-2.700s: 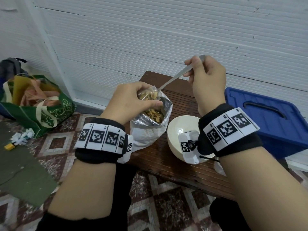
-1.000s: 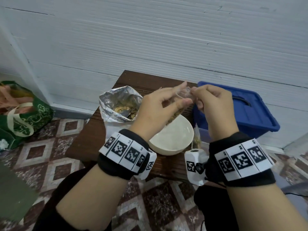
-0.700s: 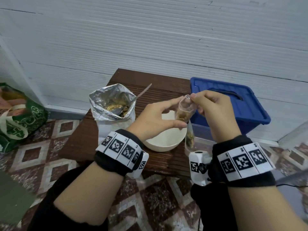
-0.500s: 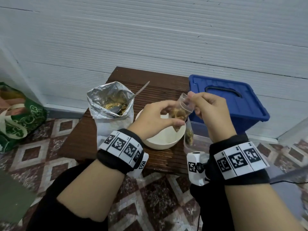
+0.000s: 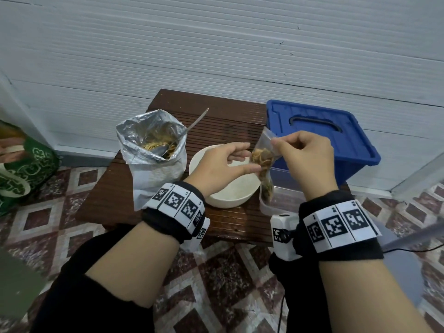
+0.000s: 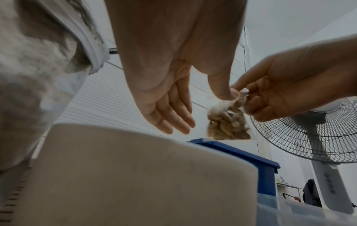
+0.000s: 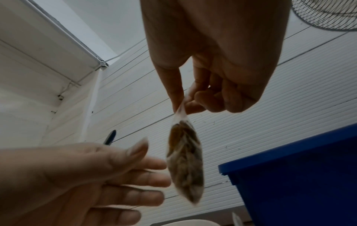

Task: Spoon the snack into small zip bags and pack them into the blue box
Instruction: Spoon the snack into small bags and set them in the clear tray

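Observation:
A small clear zip bag (image 5: 263,159) (image 6: 228,125) (image 7: 185,160) filled with brown snack hangs over the gap between the white bowl (image 5: 228,188) and the blue box (image 5: 319,135). My right hand (image 5: 274,143) (image 6: 243,94) (image 7: 181,107) pinches its top edge between thumb and forefinger. My left hand (image 5: 249,159) (image 6: 203,111) (image 7: 154,159) is just left of the bag with fingers straight. The right wrist view shows a gap between them. The blue box has its lid on. The spoon (image 5: 197,118) stands in the open foil snack bag (image 5: 153,150).
A clear tub (image 5: 276,200) holding another filled bag stands at the dark wooden table's (image 5: 216,111) right front corner. A green shopping bag (image 5: 24,169) sits on the tiled floor at the left. A standing fan (image 6: 318,137) is at the right.
The spoon was left in the foil bag. Both hands then held the small bag, and now my left hand has let go and spread its fingers. The bag hangs from my right hand.

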`<state>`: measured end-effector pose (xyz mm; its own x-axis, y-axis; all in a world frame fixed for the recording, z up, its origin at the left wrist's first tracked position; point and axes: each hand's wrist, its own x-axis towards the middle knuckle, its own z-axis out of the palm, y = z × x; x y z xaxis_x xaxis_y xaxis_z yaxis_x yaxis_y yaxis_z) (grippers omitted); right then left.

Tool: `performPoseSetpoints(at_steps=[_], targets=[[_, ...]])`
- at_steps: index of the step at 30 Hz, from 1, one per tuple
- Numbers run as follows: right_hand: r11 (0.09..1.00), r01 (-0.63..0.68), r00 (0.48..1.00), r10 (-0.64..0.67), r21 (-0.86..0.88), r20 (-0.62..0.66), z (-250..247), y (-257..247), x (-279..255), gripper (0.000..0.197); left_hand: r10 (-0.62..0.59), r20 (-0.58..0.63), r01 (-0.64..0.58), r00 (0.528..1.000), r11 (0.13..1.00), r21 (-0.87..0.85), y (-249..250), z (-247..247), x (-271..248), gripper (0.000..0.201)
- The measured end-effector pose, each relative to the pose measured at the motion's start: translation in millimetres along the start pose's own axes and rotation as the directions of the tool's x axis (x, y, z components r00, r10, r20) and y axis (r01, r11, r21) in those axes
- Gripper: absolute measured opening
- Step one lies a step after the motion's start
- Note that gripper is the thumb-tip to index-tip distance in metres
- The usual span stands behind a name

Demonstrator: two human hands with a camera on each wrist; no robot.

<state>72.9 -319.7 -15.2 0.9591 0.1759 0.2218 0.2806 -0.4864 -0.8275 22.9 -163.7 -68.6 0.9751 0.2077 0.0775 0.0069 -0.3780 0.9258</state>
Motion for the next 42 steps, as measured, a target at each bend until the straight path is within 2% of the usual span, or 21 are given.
performPoseSetpoints(at_steps=[4,7,10,14,23,26,29,34,38,42], targets=[[0.995,-0.100,0.989,0.096,-0.027,-0.109,-13.9,13.5,6.5,0.018,-0.030,-0.088,0.035,0.996,0.998,0.054,-7.6,-5.9,4.0,0.046],[0.979,-0.184,0.976,0.172,-0.087,-0.131,-15.6,26.4,9.1,0.026,-0.063,-0.140,0.074,0.988,0.994,0.075,-11.5,-12.0,6.3,0.040],[0.949,-0.264,0.963,0.249,-0.172,-0.102,-8.4,42.3,10.5,0.028,-0.099,-0.159,0.113,0.982,0.991,0.078,-16.0,-15.2,7.9,0.038],[0.924,-0.317,0.948,0.313,-0.216,-0.054,2.7,56.3,11.3,0.019,-0.124,-0.144,0.140,0.982,0.985,0.101,-20.5,-16.0,9.2,0.038],[0.888,-0.395,0.912,0.409,-0.238,0.012,17.8,65.5,6.7,0.022,-0.141,-0.118,0.158,0.983,0.975,0.154,-27.4,-14.7,8.3,0.040],[0.891,-0.401,0.910,0.414,-0.212,0.020,15.8,65.2,6.9,0.025,-0.111,-0.083,0.130,0.990,0.950,0.284,-29.5,-12.6,7.1,0.045],[0.898,-0.397,0.913,0.407,-0.190,0.017,12.5,64.9,7.1,0.028,-0.085,-0.028,0.089,0.996,0.887,0.454,-34.0,-8.5,8.1,0.053],[0.920,-0.357,0.933,0.358,-0.161,-0.027,10.5,63.3,7.2,0.026,-0.149,0.072,0.064,0.986,0.745,0.664,-36.8,-3.8,13.2,0.064],[0.931,-0.324,0.946,0.324,-0.171,-0.027,10.8,61.1,6.9,0.024,-0.188,0.069,0.080,0.980,0.682,0.727,-34.5,1.0,14.1,0.065],[0.936,-0.303,0.953,0.303,-0.180,-0.028,11.0,58.9,6.9,0.022,-0.126,-0.020,0.105,0.992,0.717,0.689,-36.6,2.8,15.4,0.049]])
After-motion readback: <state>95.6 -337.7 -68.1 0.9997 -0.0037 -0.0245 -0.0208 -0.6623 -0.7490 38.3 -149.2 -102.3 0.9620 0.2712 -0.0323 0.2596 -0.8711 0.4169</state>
